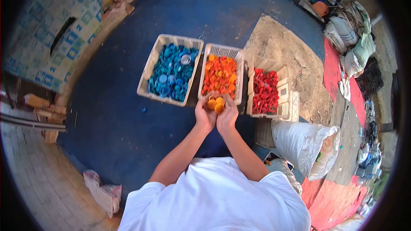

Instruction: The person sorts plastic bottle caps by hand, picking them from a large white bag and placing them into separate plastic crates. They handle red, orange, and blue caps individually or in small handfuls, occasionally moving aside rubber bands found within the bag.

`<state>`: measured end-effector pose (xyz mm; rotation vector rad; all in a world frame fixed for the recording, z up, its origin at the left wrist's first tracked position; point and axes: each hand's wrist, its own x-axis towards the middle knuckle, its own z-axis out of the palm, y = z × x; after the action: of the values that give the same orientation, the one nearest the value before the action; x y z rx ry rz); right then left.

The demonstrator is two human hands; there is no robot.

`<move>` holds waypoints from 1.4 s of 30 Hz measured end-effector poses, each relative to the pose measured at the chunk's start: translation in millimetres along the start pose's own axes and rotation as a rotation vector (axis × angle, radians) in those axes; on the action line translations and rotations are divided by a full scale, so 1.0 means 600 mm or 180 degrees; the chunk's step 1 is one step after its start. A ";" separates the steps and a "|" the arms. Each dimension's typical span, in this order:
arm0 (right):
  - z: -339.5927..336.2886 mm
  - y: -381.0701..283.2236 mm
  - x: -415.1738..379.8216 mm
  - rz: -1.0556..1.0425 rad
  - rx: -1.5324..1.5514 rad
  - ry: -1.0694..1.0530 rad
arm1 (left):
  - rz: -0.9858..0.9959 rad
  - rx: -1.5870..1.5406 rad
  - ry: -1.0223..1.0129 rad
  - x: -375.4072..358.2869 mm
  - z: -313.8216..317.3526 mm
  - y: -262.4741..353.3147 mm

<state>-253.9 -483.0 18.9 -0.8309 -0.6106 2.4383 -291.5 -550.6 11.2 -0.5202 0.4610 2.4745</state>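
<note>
My left hand (205, 117) and my right hand (228, 114) are cupped side by side, holding several orange bottle caps (217, 104) between them. They are at the near end of a white crate (240, 77) filled with orange and yellow-orange caps (220, 75). To its left sits a larger white crate (149, 65) full of blue and teal caps (173, 70), with a pale round lid (186, 59) on top. On the right, a cream crate (283, 90) contains red caps (265, 90).
A white woven sack (297, 145) lies on its side at the right, its mouth open. One blue cap (144, 109) is on the blue floor (107, 124). A plastic bag (102, 192) lies at lower left. Bundled sacks (346, 34) line the right side.
</note>
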 end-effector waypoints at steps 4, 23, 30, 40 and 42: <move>0.023 -0.009 0.105 -0.0018 -0.0009 0.0113 | -0.0268 0.0047 -0.0010 0.117 0.025 0.000; 0.374 -0.413 -0.166 -0.5550 -0.1638 -0.0707 | -0.1085 0.1508 0.0942 0.354 -0.008 0.065; 0.433 -0.418 -0.238 -0.6018 -0.1372 -0.2138 | -0.1280 0.1384 0.0838 0.338 0.011 0.092; 0.285 -0.298 -0.269 -0.5479 -0.1981 -0.0360 | -0.1525 0.1391 0.0839 0.319 -0.004 0.084; 0.206 -0.249 -0.265 -0.4504 -0.2261 0.1172 | -0.1646 0.1320 0.0783 0.311 0.011 0.073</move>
<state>-178.9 -488.7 258.1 -0.6584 -1.3266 0.7616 -461.8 -497.6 -58.8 -0.6718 0.8015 1.7691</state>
